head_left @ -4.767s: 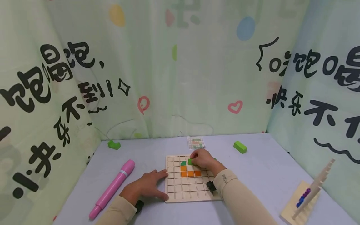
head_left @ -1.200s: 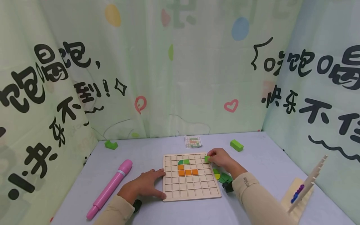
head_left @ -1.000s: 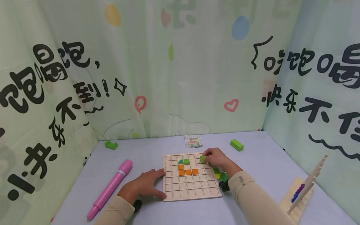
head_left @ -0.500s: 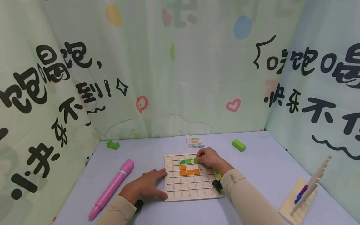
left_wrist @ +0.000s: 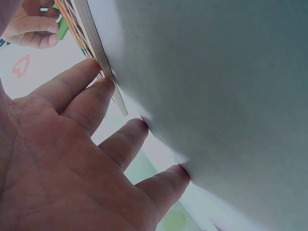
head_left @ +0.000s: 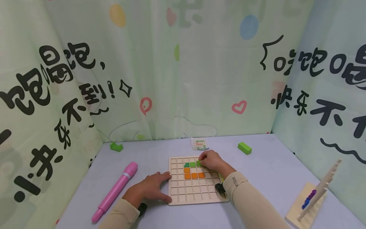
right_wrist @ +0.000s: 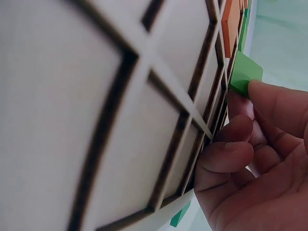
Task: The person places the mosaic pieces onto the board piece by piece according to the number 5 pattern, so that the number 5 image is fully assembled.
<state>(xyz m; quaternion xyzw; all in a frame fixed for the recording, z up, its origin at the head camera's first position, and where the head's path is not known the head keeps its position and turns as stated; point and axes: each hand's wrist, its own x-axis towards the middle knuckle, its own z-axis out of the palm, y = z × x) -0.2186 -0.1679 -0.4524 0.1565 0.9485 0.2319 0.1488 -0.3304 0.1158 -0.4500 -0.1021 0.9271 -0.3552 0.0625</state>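
A pale wooden grid board (head_left: 197, 190) lies on the table. On it sit several orange square tiles (head_left: 194, 175), a dark green rounded tile (head_left: 187, 165) and a light green square tile (head_left: 192, 164). My right hand (head_left: 212, 160) pinches another green square tile (head_left: 199, 163) between thumb and fingers, right beside the placed green one. In the right wrist view this held tile (right_wrist: 246, 74) stands tilted over the grid. My left hand (head_left: 151, 187) lies spread at the board's left edge; the left wrist view shows its straight fingers (left_wrist: 103, 94) touching that edge.
Behind the board is a printed grid card (head_left: 199, 144). A green block (head_left: 244, 148) is back right, a notched green block (head_left: 116, 146) back left. A pink marker-shaped stick (head_left: 115, 191) lies left, a wooden bead stand (head_left: 311, 200) right. My right arm partly hides loose tiles.
After the first green square was set on the board, my right hand brought another green tile in from the right edge, leftward to beside it. My left hand stays at the board's edge.
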